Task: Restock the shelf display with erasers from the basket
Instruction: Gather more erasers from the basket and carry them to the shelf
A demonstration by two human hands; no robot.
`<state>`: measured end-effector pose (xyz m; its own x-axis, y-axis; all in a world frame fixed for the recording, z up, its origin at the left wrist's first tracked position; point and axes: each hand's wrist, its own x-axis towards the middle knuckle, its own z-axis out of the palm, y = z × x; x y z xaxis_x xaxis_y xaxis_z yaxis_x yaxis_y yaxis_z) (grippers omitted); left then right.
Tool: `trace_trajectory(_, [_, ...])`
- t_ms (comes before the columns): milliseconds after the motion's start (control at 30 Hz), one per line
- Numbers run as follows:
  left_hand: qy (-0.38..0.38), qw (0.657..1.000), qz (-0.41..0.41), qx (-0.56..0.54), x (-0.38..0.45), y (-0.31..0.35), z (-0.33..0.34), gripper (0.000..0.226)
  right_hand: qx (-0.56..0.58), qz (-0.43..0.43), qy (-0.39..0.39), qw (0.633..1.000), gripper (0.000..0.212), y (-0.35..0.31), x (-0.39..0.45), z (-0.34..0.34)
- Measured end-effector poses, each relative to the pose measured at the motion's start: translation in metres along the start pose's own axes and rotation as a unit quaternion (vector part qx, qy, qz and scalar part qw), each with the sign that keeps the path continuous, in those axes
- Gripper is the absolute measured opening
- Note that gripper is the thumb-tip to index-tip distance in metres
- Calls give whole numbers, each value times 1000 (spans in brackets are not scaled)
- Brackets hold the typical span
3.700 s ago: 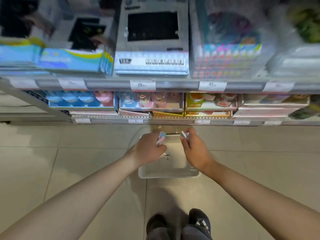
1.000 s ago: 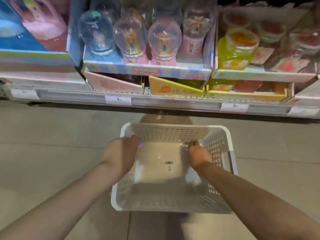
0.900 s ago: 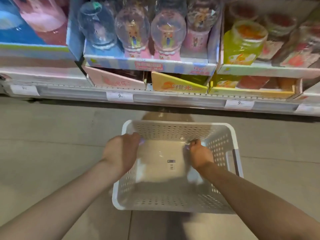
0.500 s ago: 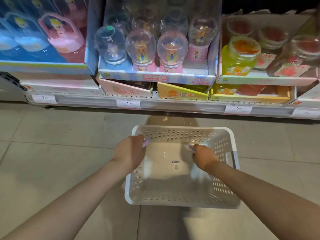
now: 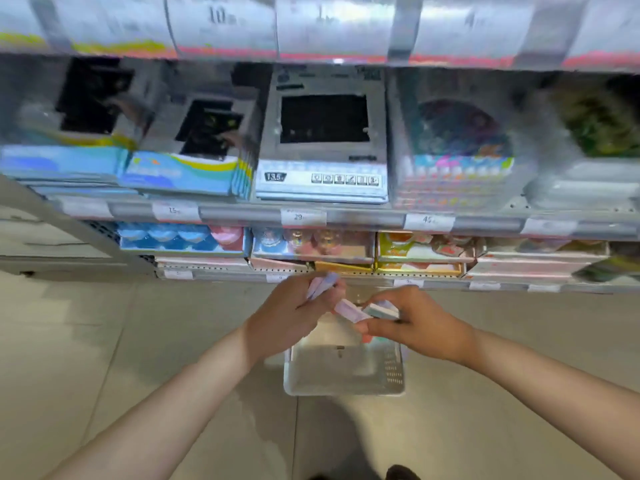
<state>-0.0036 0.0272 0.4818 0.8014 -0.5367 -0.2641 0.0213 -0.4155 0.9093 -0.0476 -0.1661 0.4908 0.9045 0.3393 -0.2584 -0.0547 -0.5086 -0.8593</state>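
Note:
A white perforated basket (image 5: 394, 372) stands on the floor below both hands. My left hand (image 5: 287, 320) is raised above it and grips pale purple erasers (image 5: 322, 285) that stick up past its fingers. My right hand (image 5: 415, 323) holds a small stack of erasers (image 5: 379, 310) in pink, white and green, with one pink eraser (image 5: 349, 310) pointing toward the left hand. The two hands are close together in front of the lowest shelf (image 5: 346, 275). The picture is blurred by motion.
Shelves rise ahead: a bottom row of snow-globe toys (image 5: 311, 240) and jar boxes (image 5: 422, 247), a middle shelf with a grey boxed tablet (image 5: 322, 133) and blue boxes (image 5: 180, 171), price tags along the rails. Tiled floor spreads left and right. My shoe tip (image 5: 401, 474) shows below.
Both hands have come up out of the basket holding erasers. My view has risen and pulled back, so the basket looks smaller and the upper shelves have come into sight.

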Motion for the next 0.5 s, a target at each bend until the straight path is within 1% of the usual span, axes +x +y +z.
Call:
trace_trajectory(67, [-24,999,13,-17,-20,63,-19,47,13,-13,6,1000,19,-58,-20,-25])
trace_trajectory(100, [-40,999,25,-5,-28,93,-29,42,12,-20,14,1000,14,-85,-29,-37])
trace_trajectory(200, [-77,994,47,62,-54,180,-64,27,20,-47,40,998,13,-164,-53,-72])
trace_trajectory(300, [-72,990,69,99,-75,256,-100,24,32,-65,64,995,15,-238,-72,-106])
trace_trajectory(367, [-71,986,86,125,-89,306,-120,27,12,-72,92,993,24,-283,-84,-128])
trace_trajectory(400, [-69,983,96,138,-96,330,-129,23,7,-78,107,991,25,-305,-90,-138])
trace_trajectory(433, [-60,980,105,157,-103,352,-137,21,10,-87,126,988,23,-326,-96,-147])
trace_trajectory(500, [-23,974,106,197,-115,391,-152,26,20,-106,178,978,19,-364,-107,-165])
